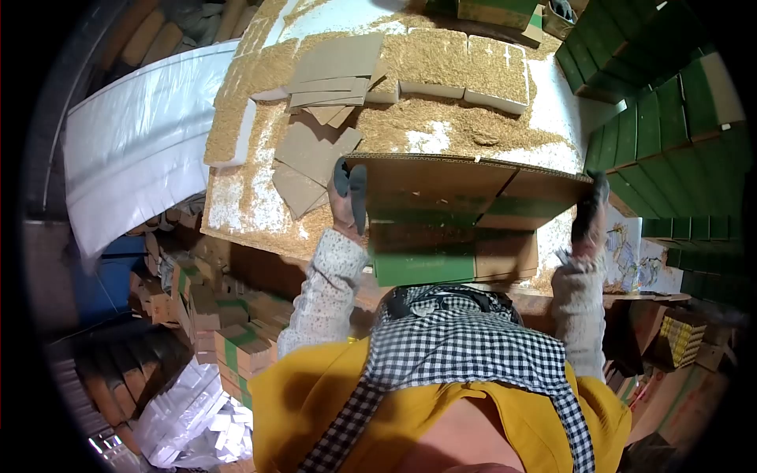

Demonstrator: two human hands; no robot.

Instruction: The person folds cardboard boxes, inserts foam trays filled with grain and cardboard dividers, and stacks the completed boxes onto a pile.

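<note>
Between my hands I hold a brown and green cardboard box (441, 197), tilted up at the table's near edge. It looks folded flat, or nearly so. My left hand (348, 197), in dark finger coverings, grips the box's left edge, thumb on the near face. At the opposite end my right hand (590, 213) is closed on the right edge, its fingers partly hidden. Grey-brown cardboard sheets (303, 167) lie just beyond my left hand. Another stack of cardboard pieces (335, 71) rests farther back on white blocks (497, 71) covered with golden shreds.
Golden shreds are scattered over the white table (229, 201). Green boxes (646, 126) are stacked along the right side. A white plastic-covered slab (150, 126) stands at the left. Below left are cartons (244, 351) and a plastic bag of white pieces (193, 418).
</note>
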